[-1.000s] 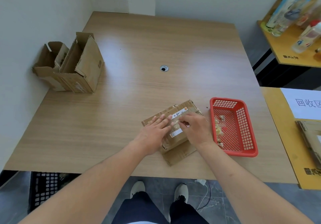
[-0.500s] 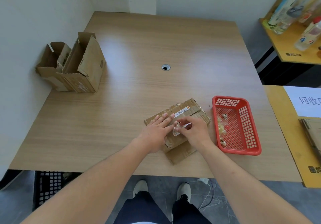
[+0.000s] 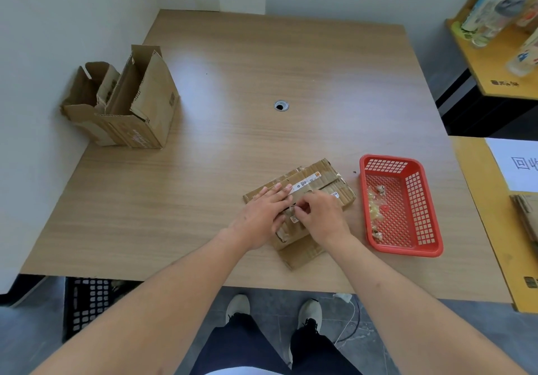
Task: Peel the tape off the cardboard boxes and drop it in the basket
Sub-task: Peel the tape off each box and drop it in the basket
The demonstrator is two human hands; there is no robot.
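Observation:
A flattened cardboard box [image 3: 326, 175] with a white label strip lies near the table's front edge. My left hand [image 3: 263, 213] presses flat on the box's left part, fingers straight. Beside it, my right hand [image 3: 318, 214] pinches a strip of clear tape [image 3: 294, 213] lifted off the box's middle. The red plastic basket [image 3: 422, 200] stands just right of the box, with several crumpled bits of tape inside it.
Two opened cardboard boxes [image 3: 136, 104] stand at the table's far left by the wall. A cable hole [image 3: 281, 106] sits mid-table. A yellow side table [image 3: 495, 229] with a white sign and flat cardboard is at the right; a shelf with bottles [image 3: 495, 8] stands behind.
My right hand has drawn back toward me along the box, pulling the tape strip off the label area. My left hand has stayed pressed on the box.

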